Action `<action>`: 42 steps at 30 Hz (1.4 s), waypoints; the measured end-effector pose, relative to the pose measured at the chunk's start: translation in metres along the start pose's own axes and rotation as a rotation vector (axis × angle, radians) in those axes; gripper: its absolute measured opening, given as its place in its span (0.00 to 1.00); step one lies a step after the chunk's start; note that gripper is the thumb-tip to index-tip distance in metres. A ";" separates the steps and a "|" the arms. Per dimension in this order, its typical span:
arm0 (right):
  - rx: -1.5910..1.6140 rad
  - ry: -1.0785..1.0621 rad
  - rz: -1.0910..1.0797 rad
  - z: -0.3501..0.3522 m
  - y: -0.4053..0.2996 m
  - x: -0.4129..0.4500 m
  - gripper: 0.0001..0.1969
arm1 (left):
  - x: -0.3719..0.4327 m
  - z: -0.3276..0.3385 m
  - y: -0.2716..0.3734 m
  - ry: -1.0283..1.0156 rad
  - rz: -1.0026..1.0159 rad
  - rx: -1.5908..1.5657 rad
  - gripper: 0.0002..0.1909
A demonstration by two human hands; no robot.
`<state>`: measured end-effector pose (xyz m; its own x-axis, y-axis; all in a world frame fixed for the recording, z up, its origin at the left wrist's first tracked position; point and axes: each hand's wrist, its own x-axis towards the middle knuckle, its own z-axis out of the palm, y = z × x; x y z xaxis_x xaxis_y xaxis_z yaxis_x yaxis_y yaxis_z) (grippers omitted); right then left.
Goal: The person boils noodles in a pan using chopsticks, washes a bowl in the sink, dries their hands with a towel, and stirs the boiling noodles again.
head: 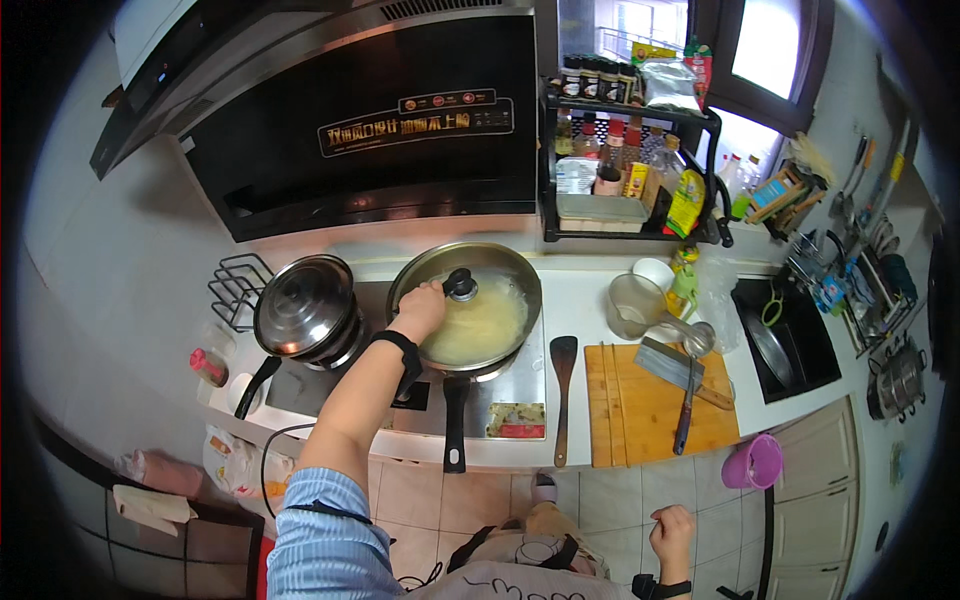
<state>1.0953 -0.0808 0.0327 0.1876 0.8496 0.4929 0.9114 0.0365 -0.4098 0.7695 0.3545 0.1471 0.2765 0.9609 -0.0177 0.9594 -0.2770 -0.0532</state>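
My left hand grips the black knob of a glass lid. The lid lies over a frying pan on the right burner, and pale yellow food or liquid shows through it. Towards me points the pan's long black handle. My right hand hangs low in front of the counter, fingers curled, with nothing seen in it. Between the stove and the cutting board lies a wooden spatula. A cleaver rests on the board, partly under a ladle.
A lidded pot stands on the left burner, its handle jutting over the front. The range hood overhangs the stove. Behind the board are a strainer-like container and an oil bottle. A black sink lies right, a pink bin below.
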 end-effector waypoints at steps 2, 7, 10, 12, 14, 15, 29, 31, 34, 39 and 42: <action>-0.023 -0.029 0.005 -0.006 -0.002 -0.030 0.07 | 0.003 0.007 -0.003 0.019 -0.009 0.015 0.12; -0.093 -0.065 0.117 -0.039 -0.021 -0.066 0.07 | 0.001 0.003 0.007 0.016 -0.137 -0.001 0.14; -0.147 -0.014 0.218 -0.050 -0.009 -0.092 0.08 | 0.001 0.003 0.012 0.015 -0.128 -0.050 0.14; -0.145 0.000 0.241 -0.054 -0.003 -0.100 0.08 | 0.003 0.000 0.012 -0.004 -0.132 -0.052 0.14; -0.145 0.011 0.265 -0.057 -0.002 -0.106 0.08 | 0.003 -0.002 0.005 -0.030 -0.142 -0.067 0.13; -0.150 0.022 0.293 -0.060 -0.001 -0.108 0.07 | 0.003 -0.005 0.006 -0.067 -0.131 -0.059 0.13; -0.232 0.087 0.497 -0.112 0.061 -0.155 0.07 | -0.032 -0.040 0.049 0.162 -0.136 0.054 0.19; -0.221 0.109 0.547 -0.121 0.065 -0.154 0.07 | -0.049 -0.050 0.077 0.284 0.158 -0.151 0.18; -0.158 0.134 0.646 -0.127 0.084 -0.163 0.06 | -0.094 -0.059 0.135 0.162 0.441 -0.612 0.16; -0.060 0.103 0.721 -0.147 0.139 -0.186 0.07 | -0.161 -0.034 0.261 -0.236 0.470 -1.033 0.16; 0.080 0.092 0.878 -0.171 0.167 -0.187 0.10 | -0.182 0.010 0.326 -0.304 0.509 -1.323 0.21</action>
<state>1.2750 -0.3232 0.0038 0.8390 0.5431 0.0339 0.3975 -0.5691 -0.7198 1.0313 0.0895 0.1231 0.7355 0.6769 0.0308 0.1573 -0.2147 0.9639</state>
